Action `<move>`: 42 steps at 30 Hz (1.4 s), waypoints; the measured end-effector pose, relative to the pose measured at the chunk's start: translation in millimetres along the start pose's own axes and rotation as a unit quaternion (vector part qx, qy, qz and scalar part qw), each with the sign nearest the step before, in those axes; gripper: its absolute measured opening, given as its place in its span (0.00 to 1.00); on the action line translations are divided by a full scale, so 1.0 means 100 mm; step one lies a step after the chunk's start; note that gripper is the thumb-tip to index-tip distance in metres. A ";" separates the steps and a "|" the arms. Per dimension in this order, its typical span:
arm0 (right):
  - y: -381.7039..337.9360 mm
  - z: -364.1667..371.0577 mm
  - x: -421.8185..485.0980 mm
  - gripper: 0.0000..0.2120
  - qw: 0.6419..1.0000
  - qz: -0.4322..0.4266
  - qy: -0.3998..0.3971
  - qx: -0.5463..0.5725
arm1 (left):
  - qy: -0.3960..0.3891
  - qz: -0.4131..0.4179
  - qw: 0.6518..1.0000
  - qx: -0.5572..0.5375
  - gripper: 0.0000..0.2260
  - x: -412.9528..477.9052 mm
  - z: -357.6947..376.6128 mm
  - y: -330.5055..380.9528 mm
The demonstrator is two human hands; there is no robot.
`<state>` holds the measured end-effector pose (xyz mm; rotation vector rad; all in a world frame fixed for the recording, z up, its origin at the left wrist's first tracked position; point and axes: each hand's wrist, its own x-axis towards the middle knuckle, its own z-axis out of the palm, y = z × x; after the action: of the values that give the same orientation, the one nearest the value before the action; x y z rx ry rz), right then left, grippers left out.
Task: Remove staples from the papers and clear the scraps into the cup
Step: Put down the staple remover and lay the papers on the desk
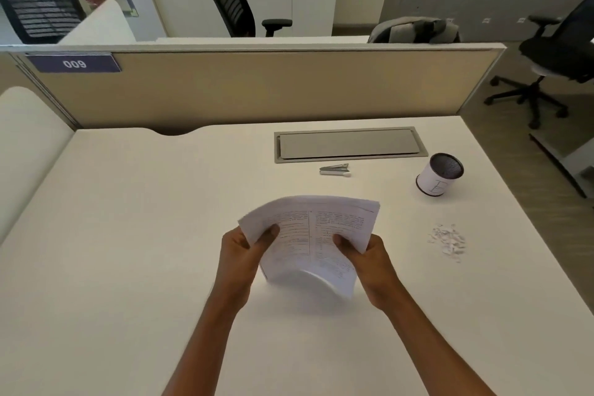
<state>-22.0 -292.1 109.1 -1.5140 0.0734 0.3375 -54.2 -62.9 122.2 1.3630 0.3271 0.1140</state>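
A stack of printed papers (316,228) is lifted off the desk and bent, its lower edge curling down. My left hand (244,254) grips its left edge, thumb on top. My right hand (366,257) grips its right side, thumb on the print. A small metal staple remover (334,169) lies on the desk beyond the papers. A white-wrapped mesh cup (438,174) stands at the right, open top tilted toward me. A little heap of white paper scraps (447,240) lies on the desk in front of the cup, right of my right hand.
The white desk (128,251) ends at a beige partition (257,87) at the back. A grey cable hatch (348,144) is set into the desk behind the staple remover. Office chairs stand beyond the partition and off the right edge.
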 end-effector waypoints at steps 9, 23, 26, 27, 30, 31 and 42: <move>0.23 0.09 -0.18 0.17 1.000 -0.010 0.003 -0.014 | -0.023 0.006 0.997 0.079 0.15 -0.23 -0.04 -0.17; 0.50 0.16 -0.14 0.13 0.999 0.028 0.029 -0.026 | 0.014 -0.070 0.993 0.091 0.09 -0.12 -0.23 -0.51; 0.66 0.23 -0.13 0.12 0.996 0.068 0.059 -0.026 | 0.030 -0.131 0.988 0.080 0.09 -0.10 -0.39 -0.63; 0.73 0.26 -0.12 0.13 0.994 0.086 0.068 -0.024 | 0.033 -0.153 0.985 0.076 0.09 -0.09 -0.46 -0.68; 0.90 0.35 -0.10 0.14 0.988 0.127 0.080 -0.041 | 0.058 -0.207 0.973 0.086 0.08 -0.09 -0.64 -0.86; 0.96 0.39 -0.09 0.14 0.987 0.131 0.081 -0.055 | 0.070 -0.215 0.970 0.092 0.07 -0.09 -0.69 -0.90; 1.19 0.77 0.14 0.10 0.958 0.129 0.117 -0.227 | 0.180 -0.174 0.938 0.240 0.12 0.03 -1.06 -1.08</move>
<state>-52.4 -211.9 -4.0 -2.0042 0.4074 0.3996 -94.0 14.8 -0.8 1.7429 0.9475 -0.0174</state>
